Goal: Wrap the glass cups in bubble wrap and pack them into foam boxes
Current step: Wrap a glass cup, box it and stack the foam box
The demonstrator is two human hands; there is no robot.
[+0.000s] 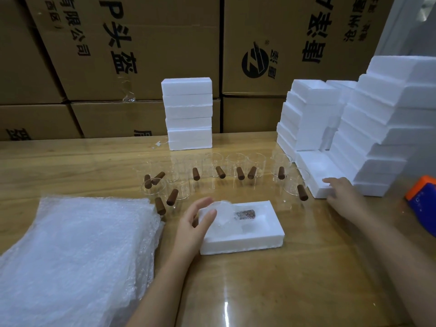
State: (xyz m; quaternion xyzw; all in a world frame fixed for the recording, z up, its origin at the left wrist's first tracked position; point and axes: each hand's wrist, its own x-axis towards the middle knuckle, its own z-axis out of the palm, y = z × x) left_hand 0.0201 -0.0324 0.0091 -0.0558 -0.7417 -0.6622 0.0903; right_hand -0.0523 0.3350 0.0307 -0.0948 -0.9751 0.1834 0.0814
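Wrapped cup in foam box, handle dimly visible

Glossy wooden desk, viewed from its near edge. Near left: a thick stack of bubble wrap sheets lying flat. Centre: an open foam box, flat on the desk just beside the stack. Middle band: glass cups with brown handles, standing in loose rows from left to right. Back centre: a tower of closed foam boxes. Right: stepped stacks of foam pieces, with a single foam piece flat at their foot, close to the rightmost cup. Far right edge: an orange and blue object, partly cut off.
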